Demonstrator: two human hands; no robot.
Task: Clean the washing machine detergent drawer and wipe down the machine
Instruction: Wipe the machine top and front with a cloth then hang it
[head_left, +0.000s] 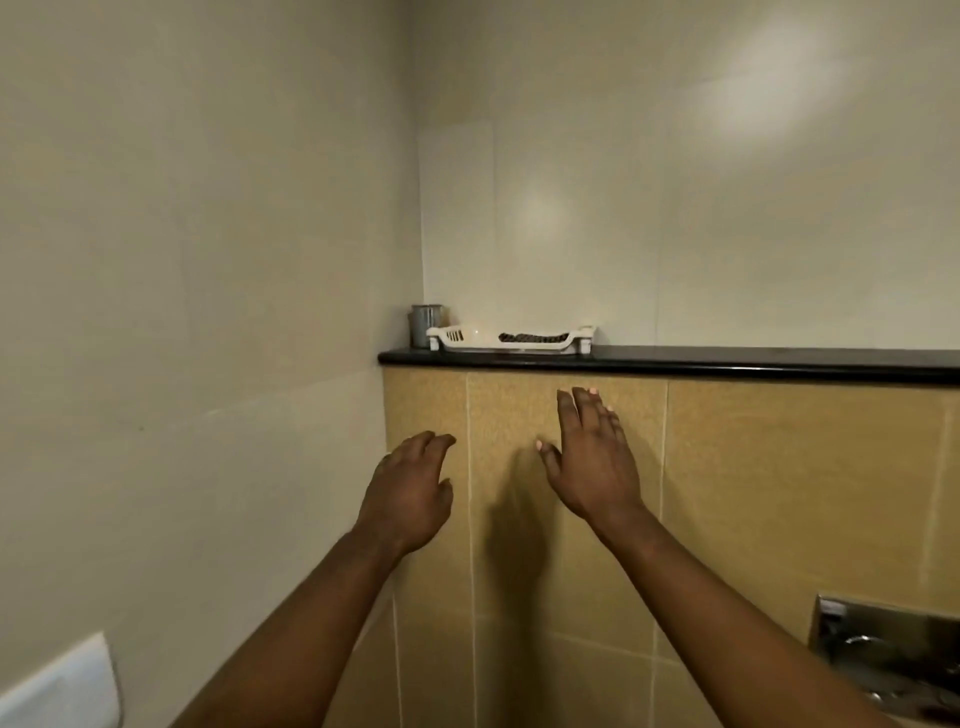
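Head view: both hands up w/ nothing in them — left hand (410, 493) fingers loosely curled, right hand (595, 467) fingers straight, close together — prob. reaching for the white slotted tray (511, 340) on the black ledge (727, 361), maybe the drawer; washing machine not in view.

Both bare forearms rise from the bottom of the view, converging upward, backs of the hands toward the camera. Left hand (410, 491): palm away, fingers loosely curled forward at the tips, thumb out to the right, holding nothing. Right hand (595, 465): higher than the left, fingers straight and close together pointing up, thumb spread to the left, holding nothing. The two hands are apart, not touching.
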